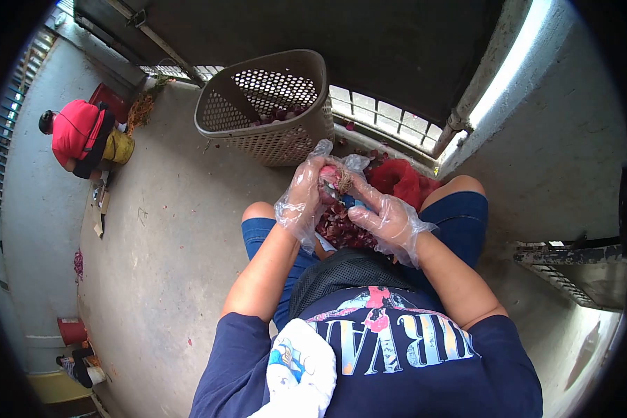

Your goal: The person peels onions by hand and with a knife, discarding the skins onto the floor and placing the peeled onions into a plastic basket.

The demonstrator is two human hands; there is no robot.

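My left hand [302,194], in a clear plastic glove, is closed around a red onion [329,177] with dry roots at its end. Also gloved, my right hand [391,221] comes in from the other side, its fingers reaching to the onion. A small blue-handled knife [356,203] shows between its thumb and fingers; the blade is mostly hidden. Below both hands, a heap of dark red onion skins [343,228] lies between my knees. A red mesh sack [403,180] is bunched just beyond my right hand.
A tall perforated plastic basket [279,139] with red onions inside stands ahead, near a barred opening. Loose skins litter the floor by it. At the left, a person in a red shirt [76,132] sits bent over. A red bucket [72,331] stands by the left wall.
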